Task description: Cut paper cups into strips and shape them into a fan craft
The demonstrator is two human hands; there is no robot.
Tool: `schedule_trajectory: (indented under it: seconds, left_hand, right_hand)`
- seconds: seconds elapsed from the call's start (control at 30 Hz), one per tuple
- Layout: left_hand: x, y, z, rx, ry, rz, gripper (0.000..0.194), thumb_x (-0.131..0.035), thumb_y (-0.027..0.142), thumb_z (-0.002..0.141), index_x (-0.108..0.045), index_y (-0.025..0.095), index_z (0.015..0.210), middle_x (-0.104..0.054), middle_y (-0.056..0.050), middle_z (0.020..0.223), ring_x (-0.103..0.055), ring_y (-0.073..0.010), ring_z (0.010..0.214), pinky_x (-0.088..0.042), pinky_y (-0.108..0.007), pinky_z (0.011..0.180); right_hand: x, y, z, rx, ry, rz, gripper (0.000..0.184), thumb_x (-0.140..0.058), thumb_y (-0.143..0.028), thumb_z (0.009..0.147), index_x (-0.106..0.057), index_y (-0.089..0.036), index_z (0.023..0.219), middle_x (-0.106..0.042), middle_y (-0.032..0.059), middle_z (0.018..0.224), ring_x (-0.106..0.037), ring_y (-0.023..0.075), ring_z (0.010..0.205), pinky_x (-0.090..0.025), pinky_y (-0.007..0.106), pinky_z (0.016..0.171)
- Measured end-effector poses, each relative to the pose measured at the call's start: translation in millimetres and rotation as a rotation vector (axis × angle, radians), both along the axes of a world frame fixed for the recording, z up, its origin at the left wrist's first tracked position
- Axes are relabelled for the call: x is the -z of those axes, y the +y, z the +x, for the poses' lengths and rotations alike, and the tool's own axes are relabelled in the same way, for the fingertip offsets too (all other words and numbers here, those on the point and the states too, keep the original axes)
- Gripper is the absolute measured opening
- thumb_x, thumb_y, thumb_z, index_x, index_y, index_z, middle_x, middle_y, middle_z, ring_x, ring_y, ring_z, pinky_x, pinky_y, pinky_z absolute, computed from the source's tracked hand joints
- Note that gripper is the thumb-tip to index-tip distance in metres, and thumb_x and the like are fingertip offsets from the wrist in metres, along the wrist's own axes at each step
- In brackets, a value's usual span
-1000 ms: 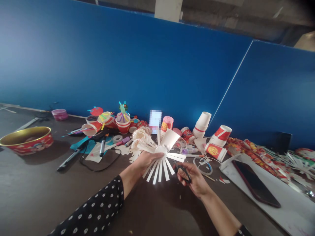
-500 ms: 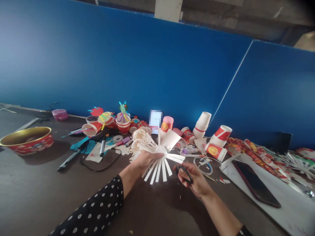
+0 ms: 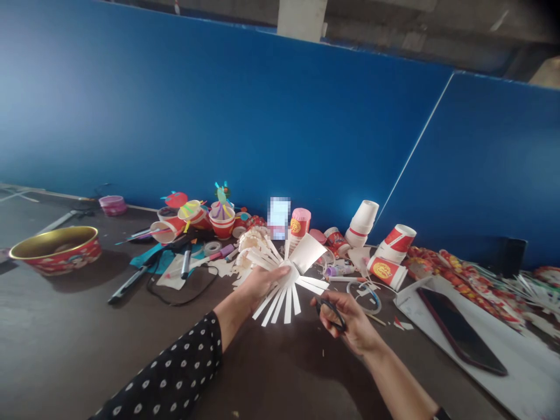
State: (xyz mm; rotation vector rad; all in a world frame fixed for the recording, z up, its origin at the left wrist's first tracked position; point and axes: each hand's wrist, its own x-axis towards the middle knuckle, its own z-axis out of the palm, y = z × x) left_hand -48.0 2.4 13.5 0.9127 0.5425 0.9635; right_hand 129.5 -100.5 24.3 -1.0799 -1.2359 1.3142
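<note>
Left hand (image 3: pixel 262 286): wrapped around the base of a white paper cup (image 3: pixel 308 254), cut strips (image 3: pixel 287 309) fanned out
Right hand (image 3: pixel 350 324): curled around black scissors (image 3: pixel 331 315), can't tell how open
Feel: seems light, floppy, hold by the base
Spot: above the dark table (image 3: pixel 65 332), middle

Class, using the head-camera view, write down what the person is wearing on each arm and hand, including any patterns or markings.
A black sleeve with white oval dots covers the left forearm and stops short of the left hand. The right hand and its forearm show no such sleeve. A dark edge sits at the bottom of the view, too cut off to tell whether it is a band or cuff. Neither hand wears a glove.
</note>
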Motion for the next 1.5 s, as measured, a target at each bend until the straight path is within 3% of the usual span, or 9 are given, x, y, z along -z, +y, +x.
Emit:
schedule_trajectory:
  seconds: [0.23, 0.53, 0.97, 1.5]
  left_hand:
    - [1.8, 3.2, -0.8, 0.011, 0.062, 0.080, 0.043, -0.077, 0.025, 0.059, -0.062, 0.007, 0.095, -0.068, -0.014, 0.090, -0.065, -0.0224, 0.076, -0.052, -0.034, 0.073]
    - [-10.4, -9.3, 2.0, 0.053, -0.031, -0.016, 0.034, -0.076, 0.021, 0.059, -0.063, 0.008, 0.088, -0.068, -0.009, 0.075, -0.064, -0.0198, 0.065, -0.052, -0.028, 0.059]
    - [-15.4, -10.2, 0.4, 0.050, 0.014, 0.001, 0.033, -0.078, 0.025, 0.057, -0.064, 0.008, 0.081, -0.065, -0.005, 0.061, -0.061, -0.0166, 0.056, -0.051, -0.027, 0.059]
    - [-11.9, 1.2, -8.3, 0.084, 0.097, 0.117, 0.032, -0.078, 0.027, 0.057, -0.066, 0.006, 0.079, -0.068, -0.010, 0.074, -0.063, -0.0176, 0.064, -0.051, -0.026, 0.060]
  right_hand:
    - [6.2, 3.5, 5.5, -0.064, -0.016, 0.043, 0.038, -0.070, -0.050, 0.065, -0.058, -0.013, 0.066, -0.051, -0.0030, 0.049, -0.039, 0.0039, 0.039, -0.027, 0.015, 0.034]
    - [9.4, 4.0, 5.1, -0.053, 0.051, 0.003, 0.041, -0.070, -0.049, 0.065, -0.063, -0.012, 0.079, -0.054, -0.0024, 0.049, -0.039, 0.0032, 0.036, -0.025, 0.016, 0.035]
    - [8.5, 2.6, 4.1, -0.025, 0.047, 0.002, 0.042, -0.071, -0.049, 0.065, -0.063, -0.011, 0.081, -0.051, -0.0039, 0.046, -0.035, 0.0013, 0.034, -0.017, 0.016, 0.034]
    - [4.4, 0.6, 5.9, -0.083, 0.006, 0.005, 0.040, -0.070, -0.048, 0.066, -0.064, -0.011, 0.082, -0.052, -0.0034, 0.047, -0.034, 0.0009, 0.033, -0.018, 0.014, 0.031]
